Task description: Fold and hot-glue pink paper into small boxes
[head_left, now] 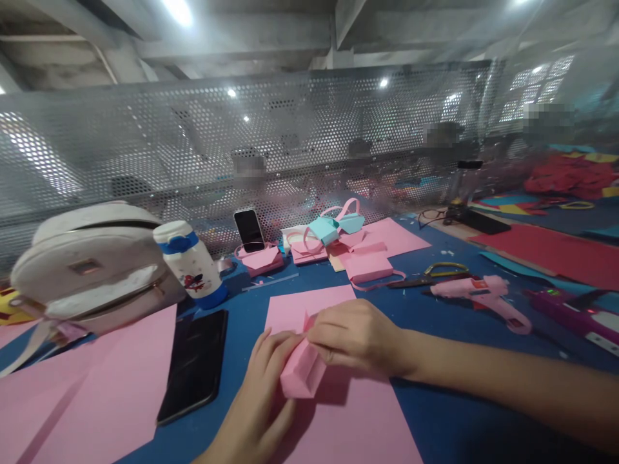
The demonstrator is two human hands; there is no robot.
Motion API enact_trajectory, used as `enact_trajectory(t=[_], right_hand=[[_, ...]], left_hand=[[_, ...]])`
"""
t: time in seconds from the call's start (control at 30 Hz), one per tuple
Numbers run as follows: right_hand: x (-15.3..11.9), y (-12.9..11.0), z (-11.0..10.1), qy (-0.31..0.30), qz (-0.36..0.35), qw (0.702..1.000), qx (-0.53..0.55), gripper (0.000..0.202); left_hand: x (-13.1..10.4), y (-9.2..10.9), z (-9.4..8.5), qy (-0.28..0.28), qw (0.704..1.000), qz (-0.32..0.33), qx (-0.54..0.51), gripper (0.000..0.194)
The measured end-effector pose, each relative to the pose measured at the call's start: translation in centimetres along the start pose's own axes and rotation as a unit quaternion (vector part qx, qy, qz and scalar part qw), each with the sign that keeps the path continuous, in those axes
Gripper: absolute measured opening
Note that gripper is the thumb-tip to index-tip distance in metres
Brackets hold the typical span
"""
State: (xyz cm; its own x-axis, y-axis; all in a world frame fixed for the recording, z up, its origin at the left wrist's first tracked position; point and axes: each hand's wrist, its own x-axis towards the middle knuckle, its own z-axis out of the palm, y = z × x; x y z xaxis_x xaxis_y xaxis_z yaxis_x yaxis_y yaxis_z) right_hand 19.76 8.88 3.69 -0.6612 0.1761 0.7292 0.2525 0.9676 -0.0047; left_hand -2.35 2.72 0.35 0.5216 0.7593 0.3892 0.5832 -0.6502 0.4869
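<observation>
A small folded pink paper box (302, 372) is between my two hands, above a large pink paper sheet (348, 419) on the blue table. My left hand (268, 374) wraps round its left side. The fingers of my right hand (353, 335) are pinched together at its upper right edge, covering part of it. Just beyond the hands stand pink paper bags with strips for handles, one of them a flat pink paper bag (370, 265). To the right lie scissors (430, 276) and a pink glue gun (478, 293).
On the left are a white backpack (91, 258), a white and blue bottle (191, 264), a dark phone (196, 367) and more pink paper (91, 386). A purple device (570, 316) and red paper (565, 251) lie right. Behind stands a perforated metal panel (300, 148).
</observation>
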Motion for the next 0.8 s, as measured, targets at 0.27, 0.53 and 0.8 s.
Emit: enact_trajectory(t=[0.27,0.53,0.8], right_hand=[[0.4,-0.8,0.1,0.039,0.201,0.946,0.252,0.011],[0.8,-1.5,0.5,0.069,0.328,0.869,0.364,0.016],[0.7,-1.4,0.7,0.077,0.338,0.859,0.378,0.015]], left_hand=[[-0.1,0.2,0.4,0.024,1.0,0.0,-0.015,0.044],[-0.2,0.0,0.5,0.024,1.0,0.005,-0.017,0.047],[-0.4,-0.4,0.7,0.031,0.999,0.008,-0.007,0.048]])
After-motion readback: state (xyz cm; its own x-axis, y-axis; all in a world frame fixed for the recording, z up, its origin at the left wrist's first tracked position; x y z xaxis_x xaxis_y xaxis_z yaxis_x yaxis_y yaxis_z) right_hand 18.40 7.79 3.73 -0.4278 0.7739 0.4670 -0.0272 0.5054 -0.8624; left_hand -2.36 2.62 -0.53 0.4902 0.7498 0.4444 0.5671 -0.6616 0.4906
